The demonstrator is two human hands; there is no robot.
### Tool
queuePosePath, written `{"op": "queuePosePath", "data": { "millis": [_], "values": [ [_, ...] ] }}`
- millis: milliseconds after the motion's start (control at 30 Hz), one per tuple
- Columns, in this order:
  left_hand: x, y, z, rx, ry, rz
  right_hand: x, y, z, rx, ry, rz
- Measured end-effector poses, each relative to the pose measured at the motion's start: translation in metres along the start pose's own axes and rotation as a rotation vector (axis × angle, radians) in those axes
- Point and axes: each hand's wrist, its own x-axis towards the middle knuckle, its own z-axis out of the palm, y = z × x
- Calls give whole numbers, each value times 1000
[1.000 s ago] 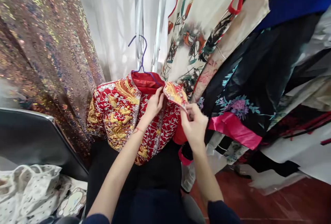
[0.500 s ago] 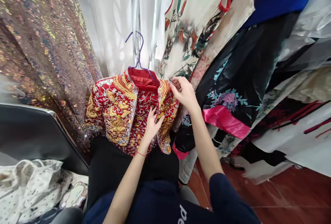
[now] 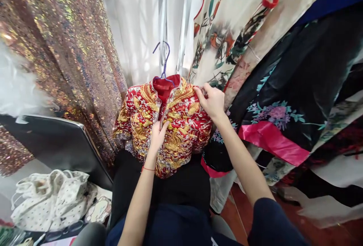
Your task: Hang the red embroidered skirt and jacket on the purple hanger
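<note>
A small red jacket (image 3: 178, 140) with gold and silver embroidery rests upright over my lap, on a purple wire hanger (image 3: 166, 64). Its two front edges now lie close together below the stand collar. My left hand (image 3: 159, 134) is at the front opening, thumb up, with the fingers closed on the jacket's edge and partly tucked out of sight. My right hand (image 3: 211, 100) pinches the jacket at the shoulder on the right side, fingers curled.
Sequinned fabric (image 3: 70, 49) hangs at the left, above a black chair back (image 3: 56, 140). A white dotted drawstring bag (image 3: 53, 200) lies at lower left. Garments crowd the right, including a printed cream dress (image 3: 218, 30) and a black floral one (image 3: 297, 87) with a pink band.
The jacket's right front panel has been drawn leftward over the opening. My left hand went from spread fingers to gripping the front edge. The view has shifted, moving everything rightward.
</note>
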Motion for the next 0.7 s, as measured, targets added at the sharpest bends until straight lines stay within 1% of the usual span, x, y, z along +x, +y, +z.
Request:
{"op": "queuePosePath", "data": {
  "millis": [67, 133, 200, 300, 400, 467, 500, 533, 600, 633, 700],
  "values": [
    [7, -4, -8, 64, 67, 9, -4, -12, -2, -152, 51, -38],
    [6, -11, -12, 136, 124, 20, -16, -21, -1, -259, 51, -48],
    [-3, -20, -14, 207, 158, 34, -35, -26, 4, -327, 12, -32],
    [-27, -39, -17, 285, 156, 49, -63, -23, 12, -362, -44, 8],
    [-48, -61, -26, 345, 190, 26, -76, -21, 18, -389, 12, 79],
    [-55, -75, -33, 396, 245, -3, -74, -27, 20, -392, 51, 68],
    [-56, -81, -37, 430, 265, -17, -71, -32, 22, -379, 40, 16],
    [-54, -85, -42, 471, 275, -24, -66, -39, 25, -356, 5, -70],
    [-43, -87, -53, 554, 278, -1, -55, -54, 33, -298, -113, -275],
    [-33, -83, -59, 583, 282, 35, -49, -61, 39, -274, -170, -359],
    [-2, -66, -75, 602, 307, 154, -36, -70, 51, -251, -233, -451]
  ]
}}
